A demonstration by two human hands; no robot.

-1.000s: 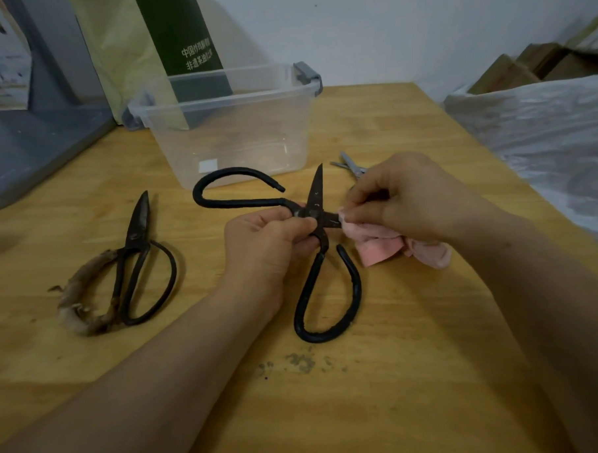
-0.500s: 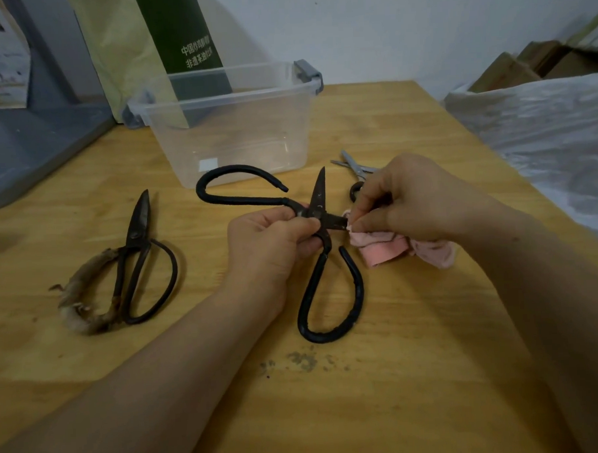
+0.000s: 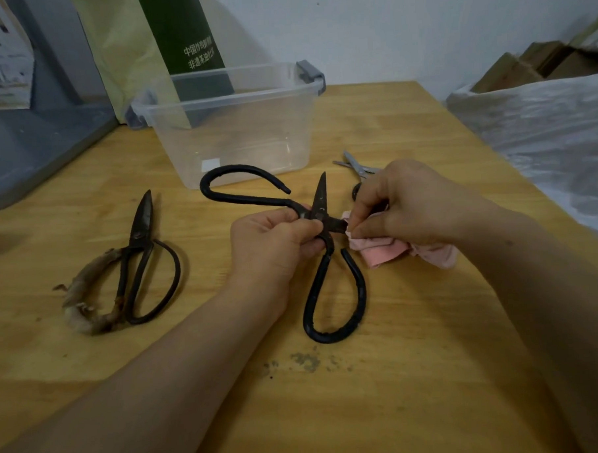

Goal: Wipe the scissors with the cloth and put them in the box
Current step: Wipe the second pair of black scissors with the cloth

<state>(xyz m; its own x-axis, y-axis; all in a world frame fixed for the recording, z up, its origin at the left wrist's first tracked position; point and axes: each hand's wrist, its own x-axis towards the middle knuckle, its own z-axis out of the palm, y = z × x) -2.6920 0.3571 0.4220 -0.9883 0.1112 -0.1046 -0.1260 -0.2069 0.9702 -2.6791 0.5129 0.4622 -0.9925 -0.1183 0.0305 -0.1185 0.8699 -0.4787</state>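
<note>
Presently, the clear plastic box [image 3: 232, 133], with grey latches at its ends, stands lidless toward the back of the wooden table [image 3: 417, 375]. Through its walls only a small white label on the near side and the green and yellow bag [image 3: 186, 32] standing behind it can be made out. The black scissors [image 3: 360, 292] are just in front of the box and outside it, spread wide: one handle loop curves toward the box, the other toward the person. The left hand [image 3: 274, 241] grips them at the pivot, thumb and fingers curled round the joint. One blade points up toward the box and is uncovered. The other blade runs to the right, into the pink cloth [image 3: 387, 250], which the right hand [image 3: 409, 204] pinches closed over that blade. The rest of the cloth hangs below the hand onto the table. Whether the near loop rests on the table cannot be told. A rusty pair of scissors [image 3: 137, 254] with a wrapped handle lies closed well to the left. Small grey scissors [image 3: 356, 165] lie behind the right hand, partly hidden.
</note>
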